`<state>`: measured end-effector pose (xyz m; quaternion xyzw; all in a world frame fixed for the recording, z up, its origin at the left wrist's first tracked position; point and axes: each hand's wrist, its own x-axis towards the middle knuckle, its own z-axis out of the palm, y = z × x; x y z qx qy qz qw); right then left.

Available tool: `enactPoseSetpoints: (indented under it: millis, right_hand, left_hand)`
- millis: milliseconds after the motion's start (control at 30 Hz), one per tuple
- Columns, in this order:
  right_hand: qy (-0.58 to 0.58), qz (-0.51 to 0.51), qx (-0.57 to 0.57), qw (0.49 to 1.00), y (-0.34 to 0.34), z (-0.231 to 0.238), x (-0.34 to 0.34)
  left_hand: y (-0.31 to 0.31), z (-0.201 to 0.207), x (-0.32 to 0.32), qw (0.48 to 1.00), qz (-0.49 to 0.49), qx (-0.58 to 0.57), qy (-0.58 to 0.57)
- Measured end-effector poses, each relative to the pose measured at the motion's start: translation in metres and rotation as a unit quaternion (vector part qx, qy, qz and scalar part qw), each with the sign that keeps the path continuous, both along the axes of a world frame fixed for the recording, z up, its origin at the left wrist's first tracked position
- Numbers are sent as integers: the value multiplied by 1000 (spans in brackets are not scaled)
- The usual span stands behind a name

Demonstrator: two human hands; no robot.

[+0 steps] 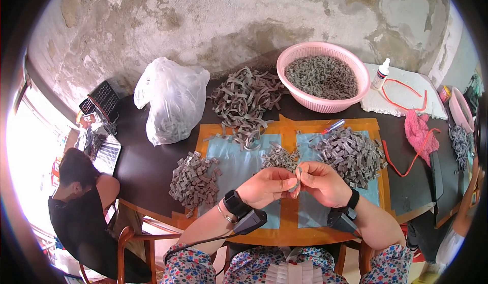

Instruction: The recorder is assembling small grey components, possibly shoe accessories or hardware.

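My left hand point(268, 186) and my right hand point(325, 184) meet over the middle of the table, thumbs and fingertips pinched together. Between them is a small grey strip piece point(294, 187), partly hidden by the fingers. Just beyond the hands lies a small heap of short light-grey pieces point(279, 157). To the right of my right hand is a larger heap of short grey pieces point(352, 156). Another pile of grey pieces point(193, 182) sits left of my left forearm. Farther back, long grey-brown curled strips point(246, 98) lie tangled.
A pink basket point(325, 103) full of small grey bits stands at the back, beside a white plastic bag point(173, 98). White foam point(401, 93) carries a white bottle point(380, 75) and red cord. A screwdriver point(333, 127) touches the right heap. A person point(86, 207) sits at left.
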<state>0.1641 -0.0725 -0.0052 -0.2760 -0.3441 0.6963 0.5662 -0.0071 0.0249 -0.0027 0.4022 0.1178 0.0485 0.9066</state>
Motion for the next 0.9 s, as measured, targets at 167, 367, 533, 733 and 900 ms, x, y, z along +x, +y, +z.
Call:
enactPoseSetpoints:
  millis: [167,367,533,733,900]
  right_hand:
    - [12,31,7,999,-1,8,1]
    - [-149,-6,47,988,-1,10,8]
    - [-185,-2,37,982,0,15,10]
    - [-317,-38,-1,948,-1,19,7]
    - [-333,-81,-18,939,1,12,6]
  left_hand:
    - [-1,8,-2,999,-5,29,25]
    - [-1,9,-2,997,36,50,38]
    - [-1,15,-1,979,109,140,95]
    - [3,9,-1,962,134,208,115]
    - [1,15,-1,937,143,285,144]
